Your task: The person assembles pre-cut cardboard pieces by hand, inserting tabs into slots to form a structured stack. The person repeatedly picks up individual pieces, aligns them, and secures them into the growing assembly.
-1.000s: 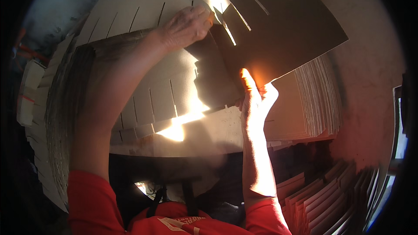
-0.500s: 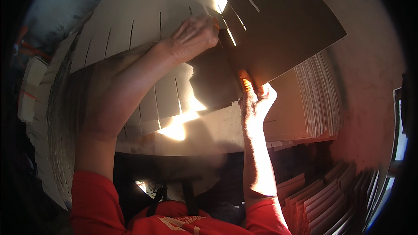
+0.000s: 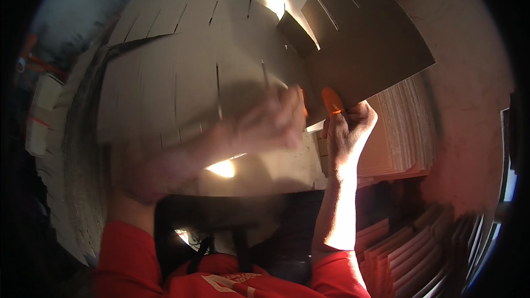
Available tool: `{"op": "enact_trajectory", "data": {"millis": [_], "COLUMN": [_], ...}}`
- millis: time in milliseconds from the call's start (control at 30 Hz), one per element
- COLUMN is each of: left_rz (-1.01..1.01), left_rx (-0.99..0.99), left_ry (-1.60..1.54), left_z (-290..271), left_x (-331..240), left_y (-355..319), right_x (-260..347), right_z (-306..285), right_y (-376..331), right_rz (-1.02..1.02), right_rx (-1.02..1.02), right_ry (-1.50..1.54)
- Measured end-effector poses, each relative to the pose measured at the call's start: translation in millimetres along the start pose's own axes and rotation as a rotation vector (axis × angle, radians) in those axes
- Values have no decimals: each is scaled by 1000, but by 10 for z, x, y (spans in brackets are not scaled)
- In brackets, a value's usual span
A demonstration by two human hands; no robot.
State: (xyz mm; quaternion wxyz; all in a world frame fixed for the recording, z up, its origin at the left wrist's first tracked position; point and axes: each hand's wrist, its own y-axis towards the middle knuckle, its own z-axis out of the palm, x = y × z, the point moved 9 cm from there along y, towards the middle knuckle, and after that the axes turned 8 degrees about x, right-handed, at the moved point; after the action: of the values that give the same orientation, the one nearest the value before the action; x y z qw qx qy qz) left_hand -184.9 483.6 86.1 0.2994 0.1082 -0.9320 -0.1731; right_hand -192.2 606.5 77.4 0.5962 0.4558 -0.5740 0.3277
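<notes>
The right hand [image 3: 346, 132] is clenched on the lower edge of a dark slotted cardboard sheet [image 3: 367, 49], with an orange finger cover [image 3: 332, 101] pressed flat against the sheet's face. The sheet is tilted, and its long axis runs from the grip at lower left up toward the upper right. Its slotted edge faces up and left, with narrow cuts running inward from that edge. One of its tabs [image 3: 296, 34] is bent away from the sheet at the upper left.

The left hand [image 3: 270, 121] is blurred. It sits just left of the dark sheet's lower corner, above a wide pale slotted cardboard sheet [image 3: 187, 72]; whether it is gripping anything, I cannot tell. That pale sheet lies nearly flat, long axis left to right, with slots cut in from both its far and near edges.

Stacks of cut cardboard [image 3: 403, 132] crowd the right side, just beside the right wrist, and more stacked pieces [image 3: 408, 254] fill the lower right. Another stack [image 3: 77, 149] runs along the left edge of the pale sheet. Open room remains only above the pale sheet, between the two hands and the far wall [image 3: 77, 11].
</notes>
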Motion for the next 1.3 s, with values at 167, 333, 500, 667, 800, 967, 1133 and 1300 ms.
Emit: {"op": "enact_trajectory", "data": {"millis": [167, 333, 500, 667, 800, 967, 1133, 1300], "left_rz": [-384, -627, -435, -431, -511, -410, -433, -349], "left_rx": [-78, -290, -105, 205, 191, 140, 159, 215], "left_ry": [-461, -330, -140, 80, -42, 21, 84, 135], "left_z": [-130, 313, 906, 1365, 1297, 1212, 1235, 1189], "left_x": [181, 1336, 1628, 1677, 1833, 1694, 1655, 1490], "left_y": [-21, -202, -152, -45, 95, 9, 43, 129], "right_x": [-163, 41, 11, -155, -125, -242, -215, -223], "right_z": [-89, -116, -113, 82, -75, -162, -81, -60], "right_y": [1, -47, -28, -43, -18, 13, -4, 0], "right_rz": [129, 6, 52, 136, 32, -31, 18, 22], "right_rx": [-76, -97, -84, 58, -39, -47, -39, -29], "right_ry": [47, -47, 0, 10, 34, 14, 8, 11]}}
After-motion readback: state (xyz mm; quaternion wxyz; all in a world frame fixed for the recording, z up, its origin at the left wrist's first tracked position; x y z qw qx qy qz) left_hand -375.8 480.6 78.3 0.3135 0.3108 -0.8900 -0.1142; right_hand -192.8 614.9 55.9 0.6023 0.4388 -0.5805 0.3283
